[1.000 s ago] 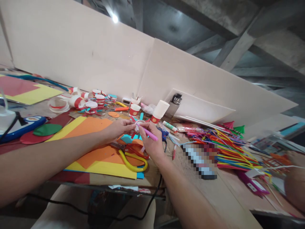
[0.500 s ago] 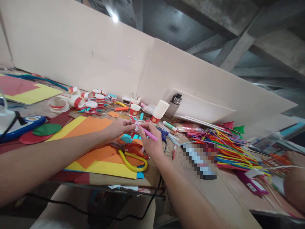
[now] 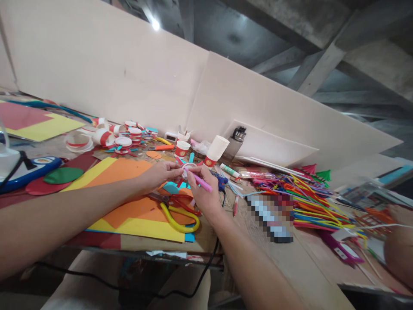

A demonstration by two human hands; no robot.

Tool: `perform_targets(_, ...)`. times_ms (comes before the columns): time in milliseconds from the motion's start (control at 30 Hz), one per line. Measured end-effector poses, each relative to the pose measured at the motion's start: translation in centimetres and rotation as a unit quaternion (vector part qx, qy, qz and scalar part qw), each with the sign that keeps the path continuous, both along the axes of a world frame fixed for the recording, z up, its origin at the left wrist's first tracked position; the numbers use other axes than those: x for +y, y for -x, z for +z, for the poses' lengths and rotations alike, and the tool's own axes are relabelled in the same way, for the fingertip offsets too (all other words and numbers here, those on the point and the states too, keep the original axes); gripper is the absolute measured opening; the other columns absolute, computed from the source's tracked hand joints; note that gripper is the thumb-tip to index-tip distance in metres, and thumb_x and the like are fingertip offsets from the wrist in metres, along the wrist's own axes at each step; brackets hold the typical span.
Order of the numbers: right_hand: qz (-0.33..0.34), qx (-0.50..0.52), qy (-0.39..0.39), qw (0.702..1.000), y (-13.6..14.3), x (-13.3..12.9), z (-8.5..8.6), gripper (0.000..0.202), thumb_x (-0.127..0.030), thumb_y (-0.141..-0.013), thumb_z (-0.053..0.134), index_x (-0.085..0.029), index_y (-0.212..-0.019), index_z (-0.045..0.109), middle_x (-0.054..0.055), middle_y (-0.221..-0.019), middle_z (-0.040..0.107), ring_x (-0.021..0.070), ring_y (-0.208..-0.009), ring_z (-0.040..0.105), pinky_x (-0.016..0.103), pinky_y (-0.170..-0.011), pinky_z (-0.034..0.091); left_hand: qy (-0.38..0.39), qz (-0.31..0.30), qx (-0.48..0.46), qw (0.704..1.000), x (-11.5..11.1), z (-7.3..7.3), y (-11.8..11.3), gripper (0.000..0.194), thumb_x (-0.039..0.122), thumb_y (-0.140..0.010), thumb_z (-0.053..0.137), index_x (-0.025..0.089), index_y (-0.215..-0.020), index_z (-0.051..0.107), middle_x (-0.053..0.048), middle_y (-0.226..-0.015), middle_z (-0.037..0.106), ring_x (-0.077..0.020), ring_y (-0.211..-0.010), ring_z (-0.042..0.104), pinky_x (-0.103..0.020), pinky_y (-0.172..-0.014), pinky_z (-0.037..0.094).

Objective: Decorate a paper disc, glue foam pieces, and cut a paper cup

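Observation:
Near the middle of the view, my left hand point(image 3: 163, 174) pinches the rim of a small cut paper cup piece point(image 3: 188, 166) with blue strips on it. My right hand point(image 3: 204, 189) is closed around a pink pen point(image 3: 204, 184), whose tip end meets the cup piece. Just below the hands lie scissors with red and yellow handles point(image 3: 180, 221), on orange paper point(image 3: 129, 211) and yellow paper point(image 3: 155, 230). Light-blue and orange paper pieces point(image 3: 171, 187) sit under the cup piece, partly hidden by my hands.
Stacked white cups point(image 3: 218, 148) and a dark bottle point(image 3: 235, 144) stand behind. Finished-looking cup pieces point(image 3: 123, 145) are at the back left. Colourful pipe cleaners point(image 3: 312, 206) spread to the right, near another person's arm point(image 3: 398, 249). A black cable point(image 3: 129, 290) hangs below the edge.
The pink pen and my right hand have shifted very slightly. My left hand stays at the cup piece, and the other person's arm is almost unchanged.

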State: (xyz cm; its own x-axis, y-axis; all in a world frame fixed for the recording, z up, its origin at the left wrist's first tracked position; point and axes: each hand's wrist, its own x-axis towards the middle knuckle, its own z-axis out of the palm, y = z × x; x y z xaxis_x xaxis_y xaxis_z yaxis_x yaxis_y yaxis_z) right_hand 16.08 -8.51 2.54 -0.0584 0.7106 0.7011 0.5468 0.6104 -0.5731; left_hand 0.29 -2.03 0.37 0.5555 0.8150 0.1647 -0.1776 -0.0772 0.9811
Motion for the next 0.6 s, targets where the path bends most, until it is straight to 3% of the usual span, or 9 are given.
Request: perform_targets(600,-0.002,0.023,0.01,1.0,-0.27,-0.06,0.03,0.011,-0.031,-0.086,0.057,-0.021,-0.088,0.06,0.004,-0.085,0.07,0.0165,-0.076,0.066,0.03,-0.071,0.051,0.017,-0.017,-0.031,0.999,-0.02,-0.14,0.06,0.032,0.042,-0.075,0.07,0.013,-0.088,0.07,-0.007,-0.086,0.07,-0.014,-0.076,0.06,-0.027,-0.074,0.046)
